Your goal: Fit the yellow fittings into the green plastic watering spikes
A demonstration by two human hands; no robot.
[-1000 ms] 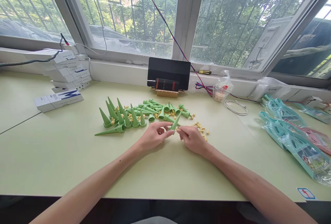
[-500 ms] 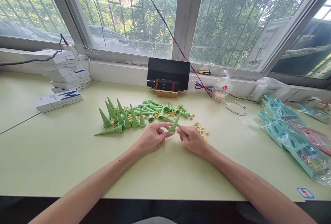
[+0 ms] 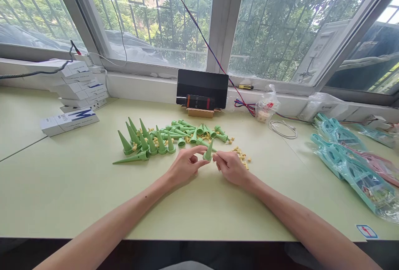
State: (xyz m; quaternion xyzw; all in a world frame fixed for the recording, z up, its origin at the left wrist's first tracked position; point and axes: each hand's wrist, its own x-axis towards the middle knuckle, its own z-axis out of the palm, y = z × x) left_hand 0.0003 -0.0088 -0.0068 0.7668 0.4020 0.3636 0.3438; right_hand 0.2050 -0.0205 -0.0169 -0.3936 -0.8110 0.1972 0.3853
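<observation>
Thumb and fingers of my left hand (image 3: 184,166) are closed around the lower part of a green plastic cone spike (image 3: 209,152), whose tip points up. Right beside it, my right hand (image 3: 233,168) is closed in a pinch; whatever its fingertips hold is too small and covered to make out. Several green cones (image 3: 161,144) stand upright to the left, with one cone (image 3: 132,157) lying in front of them. Behind my hands lies a pile of more green cones (image 3: 183,128). Small yellow plastic pieces (image 3: 245,163) are scattered just past my right hand, and others lie among the cones.
A tablet (image 3: 202,87) with a phone (image 3: 199,102) before it leans by the window. White boxes (image 3: 70,122) are stacked at the left. Bagged teal plastic items (image 3: 349,170) lie at the right, near a coiled white cable (image 3: 282,130) and a plastic bag (image 3: 265,106).
The cone in my left hand has turned from a rightward lean to more upright. Both hands stay in nearly the same place.
</observation>
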